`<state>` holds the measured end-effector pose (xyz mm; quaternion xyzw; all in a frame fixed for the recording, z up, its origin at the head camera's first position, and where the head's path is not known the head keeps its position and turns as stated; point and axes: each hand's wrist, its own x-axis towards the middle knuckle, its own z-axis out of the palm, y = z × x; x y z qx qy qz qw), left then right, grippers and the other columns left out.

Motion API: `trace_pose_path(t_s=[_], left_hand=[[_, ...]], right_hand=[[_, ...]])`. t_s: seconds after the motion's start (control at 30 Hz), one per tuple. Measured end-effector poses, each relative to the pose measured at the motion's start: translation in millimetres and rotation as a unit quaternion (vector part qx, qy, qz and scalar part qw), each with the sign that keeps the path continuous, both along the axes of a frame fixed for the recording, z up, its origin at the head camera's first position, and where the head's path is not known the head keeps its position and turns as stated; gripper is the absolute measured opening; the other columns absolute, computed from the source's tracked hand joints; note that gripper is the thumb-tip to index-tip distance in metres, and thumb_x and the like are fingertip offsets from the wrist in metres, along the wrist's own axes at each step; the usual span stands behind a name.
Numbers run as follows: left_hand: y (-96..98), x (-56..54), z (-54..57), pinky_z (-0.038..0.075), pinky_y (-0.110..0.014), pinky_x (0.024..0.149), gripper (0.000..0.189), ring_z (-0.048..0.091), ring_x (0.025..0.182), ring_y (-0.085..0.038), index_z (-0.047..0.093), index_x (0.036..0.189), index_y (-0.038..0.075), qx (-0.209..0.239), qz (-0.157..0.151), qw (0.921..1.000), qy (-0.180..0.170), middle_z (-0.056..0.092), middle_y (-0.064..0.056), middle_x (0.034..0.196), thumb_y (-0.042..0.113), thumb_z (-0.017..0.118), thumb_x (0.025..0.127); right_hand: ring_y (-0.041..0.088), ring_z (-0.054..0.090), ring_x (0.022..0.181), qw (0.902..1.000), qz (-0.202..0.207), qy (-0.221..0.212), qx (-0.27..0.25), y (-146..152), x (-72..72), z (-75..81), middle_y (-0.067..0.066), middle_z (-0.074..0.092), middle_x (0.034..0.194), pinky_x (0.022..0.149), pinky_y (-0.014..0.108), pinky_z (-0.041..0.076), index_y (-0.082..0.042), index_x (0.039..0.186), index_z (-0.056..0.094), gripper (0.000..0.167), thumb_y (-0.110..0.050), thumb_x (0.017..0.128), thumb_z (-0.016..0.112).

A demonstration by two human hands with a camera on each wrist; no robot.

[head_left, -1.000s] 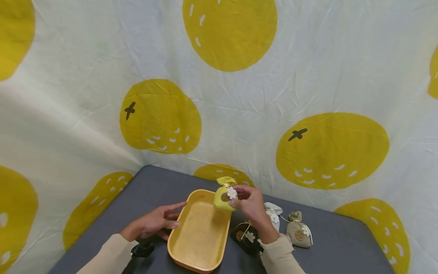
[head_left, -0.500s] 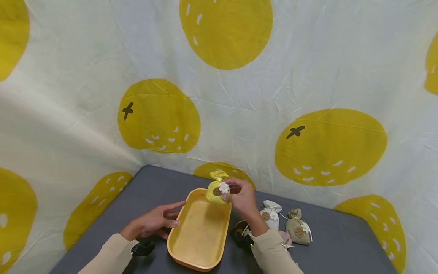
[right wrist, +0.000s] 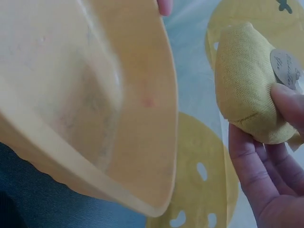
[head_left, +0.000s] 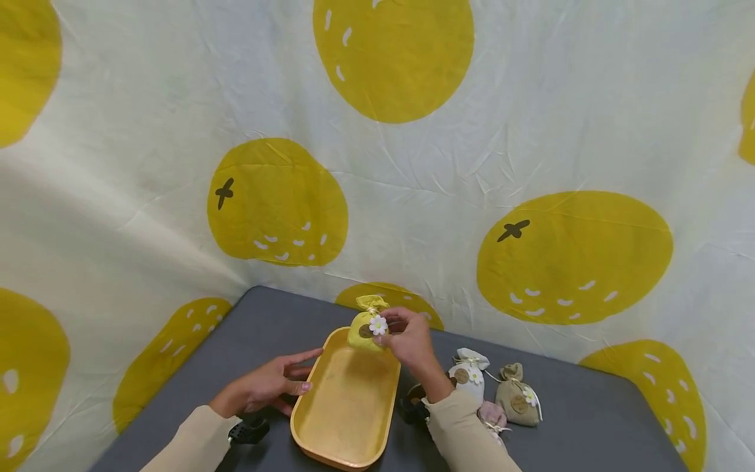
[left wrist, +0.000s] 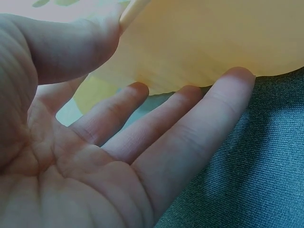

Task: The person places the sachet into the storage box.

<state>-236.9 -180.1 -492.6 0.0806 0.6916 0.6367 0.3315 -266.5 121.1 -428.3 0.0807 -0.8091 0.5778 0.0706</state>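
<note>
At far end of tray (head_left: 347, 410), yellow pouch (head_left: 360, 333) in right hand's (head_left: 411, 339) pinch (left hand (head_left: 270, 385) against tray, fingers extended)

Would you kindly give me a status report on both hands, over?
Right hand pinching yellow drawstring pouch, held aloft at far end of orange tray. Left hand touching tray's left side. No obstruction visible between pouch and tray.

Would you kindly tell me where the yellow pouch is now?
In the head view, the right hand holds the yellow pouch near the far end of the orange tray.
</note>
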Motion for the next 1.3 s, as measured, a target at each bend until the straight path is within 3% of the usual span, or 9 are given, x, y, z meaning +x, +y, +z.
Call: trace_pose_path(t_s=[0.23,0.67,1.3], left_hand=[[-0.7,-0.1,-1.7,0.064,-0.051,0.076,0.083,0.07,0.123,-0.031,0.024,0.168,0.02,0.01,-0.005,0.9999,0.0,0.038,-0.024,0.166,0.014,0.071,0.1],[-0.9,0.1,-1.9,0.064,-0.051,0.077,0.085,0.069,0.124,-0.032,0.026,0.168,0.022,-0.001,0.002,1.0,-0.004,0.039,-0.023,0.166,0.017,0.074,0.098],[-0.5,-0.1,-3.7,0.064,-0.053,0.077,0.082,0.068,0.124,-0.033,0.026,0.168,0.022,0.017,-0.001,0.9998,-0.01,0.039,-0.022,0.165,0.014,0.071,0.099]], right_hand=[[0.024,0.07,0.089,0.9992,0.008,0.014,0.036,-8.2,-5.9,-5.4,0.013,0.076,0.104,0.081,0.038,0.059,-0.007,0.105,0.079,0.033,0.003,0.074,0.086],[0.02,0.066,0.082,0.9974,0.018,-0.002,0.07,-20.0,-19.9,-9.8,0.011,0.076,0.1,0.073,0.031,0.056,-0.01,0.101,0.08,0.031,0.005,0.074,0.082],[0.017,0.066,0.075,0.9934,0.027,-0.023,0.109,-33.5,-21.9,-24.6,0.009,0.075,0.094,0.066,0.03,0.056,-0.011,0.098,0.08,0.035,0.009,0.069,0.084]])
